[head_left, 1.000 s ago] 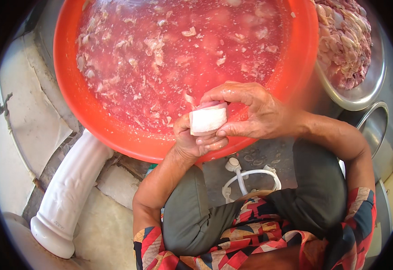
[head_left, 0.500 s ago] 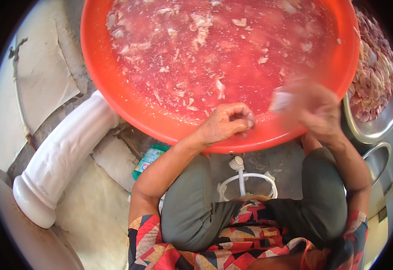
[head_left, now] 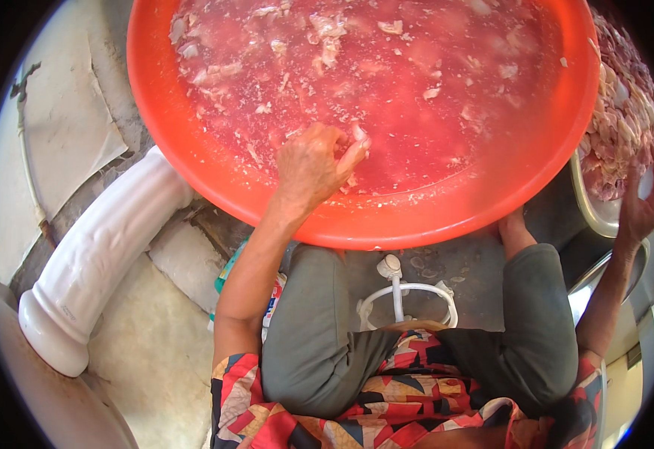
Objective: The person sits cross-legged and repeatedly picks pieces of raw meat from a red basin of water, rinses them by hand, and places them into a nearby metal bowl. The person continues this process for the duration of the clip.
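Water, pink and cloudy, is seen in a big orange tub [head_left: 192,142], with small bits of meat [head_left: 327,30] floating in it. The left hand [head_left: 313,161] is dipped in at the near rim, and its fingers are curled around a small pale piece [head_left: 359,135]. The right hand [head_left: 645,202] is held up with fingers spread and nothing in it, just beside a metal bowl [head_left: 589,209] piled with pink meat pieces [head_left: 626,120]. A white pipe [head_left: 95,262] is laid on the floor at the left. A white tap fitting [head_left: 398,288] is seen between the knees.
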A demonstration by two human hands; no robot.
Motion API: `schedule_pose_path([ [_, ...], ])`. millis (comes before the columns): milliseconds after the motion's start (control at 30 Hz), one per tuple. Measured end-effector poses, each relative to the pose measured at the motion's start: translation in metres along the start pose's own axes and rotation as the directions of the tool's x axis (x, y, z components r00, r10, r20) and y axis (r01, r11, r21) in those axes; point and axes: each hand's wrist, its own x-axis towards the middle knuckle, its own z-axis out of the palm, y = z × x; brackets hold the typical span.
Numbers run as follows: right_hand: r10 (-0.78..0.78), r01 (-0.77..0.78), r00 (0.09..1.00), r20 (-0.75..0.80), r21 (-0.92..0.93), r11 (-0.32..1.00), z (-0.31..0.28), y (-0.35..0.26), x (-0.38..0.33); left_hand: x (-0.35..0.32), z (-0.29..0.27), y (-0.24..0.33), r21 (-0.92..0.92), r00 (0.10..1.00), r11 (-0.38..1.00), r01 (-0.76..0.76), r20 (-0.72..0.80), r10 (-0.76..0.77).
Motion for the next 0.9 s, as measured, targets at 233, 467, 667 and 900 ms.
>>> schedule_pose_path([
  [233, -0.054, -0.018, 0.996, 0.078, 0.717, 0.697, 0.023, -0.071, -0.018, 0.019, 0.017, 0.002, -0.262, 0.95, 0.927, 0.268, 0.235, -0.208],
  [467, -0.211, -0.227, 0.895, 0.393, 0.808, 0.543, 0.031, -0.112, -0.023, 0.01, -0.001, 0.012, -0.842, 0.902, 0.324, 0.43, 0.413, -0.125],
  [667, -0.351, -0.419, 0.76, 0.547, 0.825, 0.38, 0.068, -0.15, -0.035, 0.008, -0.013, 0.028, -0.827, 0.854, -0.214, 0.521, 0.508, 0.115],
  [900, -0.437, -0.84, 0.426, 0.792, 0.525, 0.133, 0.085, -0.174, -0.036, 0.004, -0.021, 0.047, -0.814, 0.84, -0.241, 0.528, 0.543, 0.007],
])
